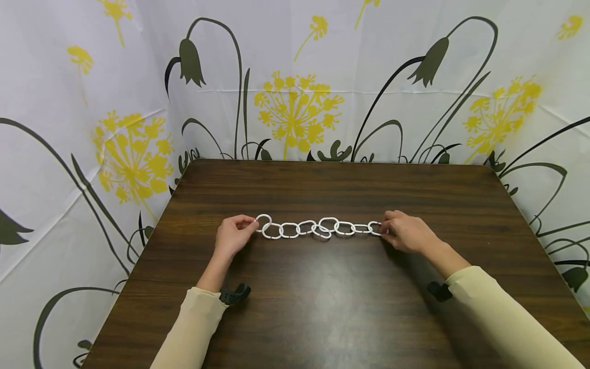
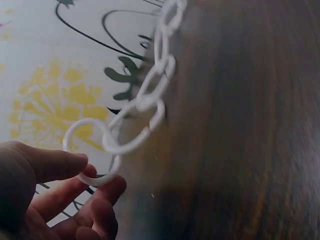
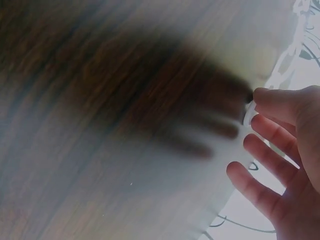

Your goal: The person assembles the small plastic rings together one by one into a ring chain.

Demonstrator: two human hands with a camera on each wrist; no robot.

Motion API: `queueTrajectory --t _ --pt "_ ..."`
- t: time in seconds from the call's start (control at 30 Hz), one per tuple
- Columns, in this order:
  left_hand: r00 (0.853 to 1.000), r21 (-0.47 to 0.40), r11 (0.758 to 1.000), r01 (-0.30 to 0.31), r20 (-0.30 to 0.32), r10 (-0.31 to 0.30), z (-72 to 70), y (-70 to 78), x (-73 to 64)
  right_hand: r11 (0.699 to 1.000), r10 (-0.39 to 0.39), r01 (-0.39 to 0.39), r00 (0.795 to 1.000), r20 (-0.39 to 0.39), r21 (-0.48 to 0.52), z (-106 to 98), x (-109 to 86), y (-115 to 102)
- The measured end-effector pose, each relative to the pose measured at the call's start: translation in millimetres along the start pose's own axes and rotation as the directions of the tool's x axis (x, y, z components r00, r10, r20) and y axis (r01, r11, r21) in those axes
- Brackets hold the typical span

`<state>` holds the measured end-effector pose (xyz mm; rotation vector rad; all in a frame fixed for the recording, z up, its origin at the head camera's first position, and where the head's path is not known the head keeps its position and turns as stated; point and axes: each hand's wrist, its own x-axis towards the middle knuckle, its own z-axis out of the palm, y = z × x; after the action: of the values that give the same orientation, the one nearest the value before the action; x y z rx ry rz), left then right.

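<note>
A white plastic chain of several oval links stretches sideways between the two hands, close over the brown table. My left hand pinches the link at its left end between thumb and fingers; that end link stands up rounder than the rest in the left wrist view. At the other end, my right hand pinches the last link with thumb and index finger, while its other fingers spread loosely in the right wrist view. Near the middle, two links overlap in a small bunch.
The dark wood-grain table carries the chain near its middle. Behind it and at its sides hangs a white curtain printed with yellow and grey-green flowers. A dark band sits at the left cuff, another at the right.
</note>
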<state>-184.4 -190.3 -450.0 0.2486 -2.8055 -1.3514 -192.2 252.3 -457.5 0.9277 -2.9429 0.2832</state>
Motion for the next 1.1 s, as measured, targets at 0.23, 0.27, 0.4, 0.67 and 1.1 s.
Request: queueTrajectory --t 0.23,0.27,0.4,0.67,1.1 --pt "1.0 0.192 0.981 0.006 0.018 -0.01 1.7 -5.7 3.7 0.999 0.023 -0.024 0.999 -0.023 -0.035 -3 -3.7 4" --pt "1.0 0.203 0.979 0.002 0.024 -0.008 1.8 -6.2 4.2 0.999 0.028 -0.028 0.999 -0.023 -0.037 -3 -4.0 5" --pt "0.999 0.241 0.97 -0.031 0.044 0.021 2.1 -9.0 6.1 0.998 0.035 -0.036 0.999 -0.018 -0.048 -4 -5.0 7" --pt "0.996 0.273 0.959 -0.075 0.059 0.061 2.6 -13.0 10.6 0.998 0.045 -0.045 0.999 -0.018 -0.04 -5 -6.3 9" --pt "0.987 0.205 0.971 -0.126 0.123 0.102 1.6 -16.2 13.4 0.997 0.076 -0.076 0.997 0.017 -0.023 -5 -7.2 9"
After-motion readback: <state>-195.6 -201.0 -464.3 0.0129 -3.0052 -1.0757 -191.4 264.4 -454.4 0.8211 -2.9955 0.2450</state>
